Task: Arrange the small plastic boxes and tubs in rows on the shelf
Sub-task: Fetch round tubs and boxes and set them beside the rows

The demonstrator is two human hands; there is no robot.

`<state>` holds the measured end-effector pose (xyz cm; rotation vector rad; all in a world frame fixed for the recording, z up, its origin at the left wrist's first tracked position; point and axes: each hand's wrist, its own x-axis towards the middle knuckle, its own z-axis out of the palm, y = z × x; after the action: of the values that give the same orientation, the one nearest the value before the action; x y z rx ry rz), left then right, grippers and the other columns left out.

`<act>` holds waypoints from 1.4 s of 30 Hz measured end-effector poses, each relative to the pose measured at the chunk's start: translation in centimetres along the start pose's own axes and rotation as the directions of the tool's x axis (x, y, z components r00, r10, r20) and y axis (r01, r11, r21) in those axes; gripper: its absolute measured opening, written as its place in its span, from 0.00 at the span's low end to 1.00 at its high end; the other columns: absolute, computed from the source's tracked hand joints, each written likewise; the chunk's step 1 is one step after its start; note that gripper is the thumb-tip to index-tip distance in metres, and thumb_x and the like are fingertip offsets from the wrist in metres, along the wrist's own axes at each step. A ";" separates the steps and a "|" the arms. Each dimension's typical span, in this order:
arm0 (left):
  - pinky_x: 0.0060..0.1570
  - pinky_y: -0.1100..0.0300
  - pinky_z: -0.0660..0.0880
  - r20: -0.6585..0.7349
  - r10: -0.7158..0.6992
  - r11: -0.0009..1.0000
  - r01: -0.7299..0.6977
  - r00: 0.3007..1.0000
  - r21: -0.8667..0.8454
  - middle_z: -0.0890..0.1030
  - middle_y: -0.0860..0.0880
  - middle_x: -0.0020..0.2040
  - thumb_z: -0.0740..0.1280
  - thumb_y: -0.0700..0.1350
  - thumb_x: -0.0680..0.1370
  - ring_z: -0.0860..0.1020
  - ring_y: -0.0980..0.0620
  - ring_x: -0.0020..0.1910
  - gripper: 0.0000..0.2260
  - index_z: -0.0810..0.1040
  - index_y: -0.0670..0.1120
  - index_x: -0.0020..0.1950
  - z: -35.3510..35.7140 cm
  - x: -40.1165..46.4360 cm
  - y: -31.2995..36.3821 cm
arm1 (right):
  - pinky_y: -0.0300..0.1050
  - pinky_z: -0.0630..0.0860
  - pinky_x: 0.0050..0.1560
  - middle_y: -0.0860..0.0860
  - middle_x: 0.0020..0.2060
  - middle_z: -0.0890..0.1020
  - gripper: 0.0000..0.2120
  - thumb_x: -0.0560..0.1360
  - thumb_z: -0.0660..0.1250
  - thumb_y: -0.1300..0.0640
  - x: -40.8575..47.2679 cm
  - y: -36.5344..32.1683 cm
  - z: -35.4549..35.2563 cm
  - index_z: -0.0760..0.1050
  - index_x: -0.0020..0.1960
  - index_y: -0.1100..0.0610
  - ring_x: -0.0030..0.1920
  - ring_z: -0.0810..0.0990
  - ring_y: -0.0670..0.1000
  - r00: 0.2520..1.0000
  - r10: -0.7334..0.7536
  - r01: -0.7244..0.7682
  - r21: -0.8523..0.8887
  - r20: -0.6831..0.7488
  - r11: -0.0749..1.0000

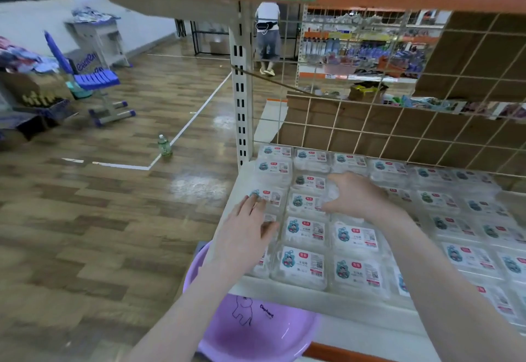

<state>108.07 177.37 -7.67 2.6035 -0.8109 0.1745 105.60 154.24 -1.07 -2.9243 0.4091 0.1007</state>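
1. Shelf (284, 293): white board at the left end of a store rack, with a wire grid back (370, 122) and brown cardboard behind the grid.
2. Clear plastic boxes (304, 266) with white labels lie flat on the shelf in rows, packed edge to edge from the front lip back to the grid and running off to the right.
3. Left hand (244, 233): palm down on the leftmost column of boxes near the shelf's left edge. Fingers straight and slightly spread, resting on the lids; nothing gripped.
4. Right hand (355, 196): reaches in over the middle rows, fingers curled around a clear box (334, 190) in the third row from the back, thumb at its near side. The hold looks like a loose grasp on that box.
5. Purple basin (256, 333) sits below the shelf's front left corner, partly hidden by the left forearm.
6. Floor: wood pattern with white tape lines; a green bottle (164, 145) stands on the tape corner.
7. Blue chair (94, 77) stands farther left; a person (267, 34) stands beyond the rack.
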 end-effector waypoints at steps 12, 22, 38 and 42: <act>0.67 0.59 0.62 -0.034 -0.016 1.000 0.016 0.999 -0.008 0.64 0.48 0.74 0.58 0.57 0.79 0.58 0.51 0.74 0.25 0.65 0.47 0.73 0.2 -0.2 0.0 | 0.46 0.74 0.50 0.49 0.54 0.75 0.29 0.67 0.75 0.54 1.7 -1.3 -1.2 0.68 0.65 0.52 0.51 0.75 0.48 0.987 -0.014 0.104 0.572 -0.159 0.814; 0.67 0.59 0.64 -0.057 -0.018 1.000 0.017 0.998 -0.012 0.65 0.50 0.74 0.59 0.57 0.79 0.59 0.53 0.74 0.25 0.67 0.47 0.72 0.5 -0.2 -0.4 | 0.39 0.70 0.51 0.43 0.61 0.69 0.34 0.68 0.75 0.54 -2.4 4.9 1.2 0.64 0.70 0.46 0.58 0.70 0.45 0.984 0.101 0.022 0.663 -0.147 0.748; 0.68 0.61 0.60 -0.060 -0.027 1.000 0.027 0.998 -0.004 0.63 0.50 0.75 0.60 0.56 0.79 0.58 0.54 0.74 0.24 0.66 0.47 0.73 0.0 -0.2 0.3 | 0.47 0.67 0.63 0.47 0.73 0.62 0.42 0.68 0.69 0.38 -4.5 5.2 1.6 0.55 0.75 0.48 0.70 0.64 0.51 1.000 0.000 -0.001 0.118 0.005 0.993; 0.66 0.61 0.63 -0.071 -0.030 1.000 0.030 0.997 -0.003 0.63 0.51 0.74 0.59 0.56 0.79 0.58 0.55 0.74 0.24 0.66 0.47 0.72 -0.1 -0.3 0.4 | 0.48 0.64 0.67 0.43 0.74 0.55 0.44 0.68 0.70 0.39 -4.5 5.7 -1.2 0.49 0.76 0.45 0.71 0.61 0.48 0.975 -0.178 0.185 -0.042 0.134 0.982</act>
<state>107.62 177.27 -7.53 2.5910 -0.7462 0.2556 99.76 149.86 -0.46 -2.9701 0.1193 0.2785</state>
